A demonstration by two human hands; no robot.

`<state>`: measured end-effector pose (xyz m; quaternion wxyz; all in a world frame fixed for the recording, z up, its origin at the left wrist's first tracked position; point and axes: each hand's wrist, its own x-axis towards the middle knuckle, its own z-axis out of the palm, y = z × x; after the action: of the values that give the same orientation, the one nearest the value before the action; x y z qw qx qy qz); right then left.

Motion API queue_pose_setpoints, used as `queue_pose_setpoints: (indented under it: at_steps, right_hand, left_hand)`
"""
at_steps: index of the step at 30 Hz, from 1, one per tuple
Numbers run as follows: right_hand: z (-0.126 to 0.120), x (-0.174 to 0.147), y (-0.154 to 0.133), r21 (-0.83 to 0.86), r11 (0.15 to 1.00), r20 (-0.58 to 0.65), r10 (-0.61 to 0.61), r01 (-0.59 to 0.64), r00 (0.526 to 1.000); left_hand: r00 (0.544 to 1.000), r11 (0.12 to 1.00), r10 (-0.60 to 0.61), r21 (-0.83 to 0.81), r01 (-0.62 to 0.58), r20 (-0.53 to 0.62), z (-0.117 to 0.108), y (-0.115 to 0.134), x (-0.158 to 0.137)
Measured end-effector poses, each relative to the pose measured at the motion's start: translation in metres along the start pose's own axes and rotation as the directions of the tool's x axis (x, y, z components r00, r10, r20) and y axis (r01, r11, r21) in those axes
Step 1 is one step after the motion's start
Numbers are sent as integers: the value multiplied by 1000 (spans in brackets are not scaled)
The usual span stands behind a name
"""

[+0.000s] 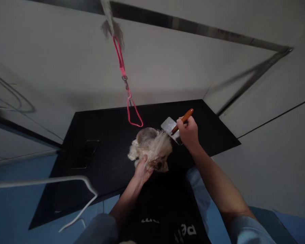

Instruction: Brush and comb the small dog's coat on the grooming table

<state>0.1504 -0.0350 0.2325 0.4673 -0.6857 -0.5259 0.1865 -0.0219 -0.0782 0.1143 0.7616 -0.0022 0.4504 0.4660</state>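
Note:
A small, light-coloured fluffy dog (pixel 151 142) is on the black grooming table (pixel 112 128), close to its near edge. My left hand (pixel 143 170) is closed on the fur around the dog's muzzle and chin; the fingertips are partly hidden in the coat. In my right hand (pixel 189 133) is a slicker brush (pixel 169 124) with an orange-brown wooden handle and a flat silvery head. The back of the brush head faces me, and its edge meets the long fur on the dog's right-hand side in the picture. Whether the bristles touch the coat is hidden.
A pink grooming loop (pixel 134 113) hangs from an overhead metal bar (pixel 193 28), just behind the dog. Towards the table's left lies a dark phone (pixel 85 154). A white bent rod (pixel 86 181) juts in at lower left. The wall (pixel 167 64) stands behind the table.

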Motion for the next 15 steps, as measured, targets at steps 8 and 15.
queue_pose_setpoints:
  at_steps: [8,15]
  right_hand:
    - [20,26,-3,-48,999,155,24,-17,988]
    - [12,42,-42,113,989,59,-98,91,993]
  left_hand:
    - [997,998,40,-48,-37,60,-3,7,4]
    - [992,996,67,-68,-60,106,1,12,1]
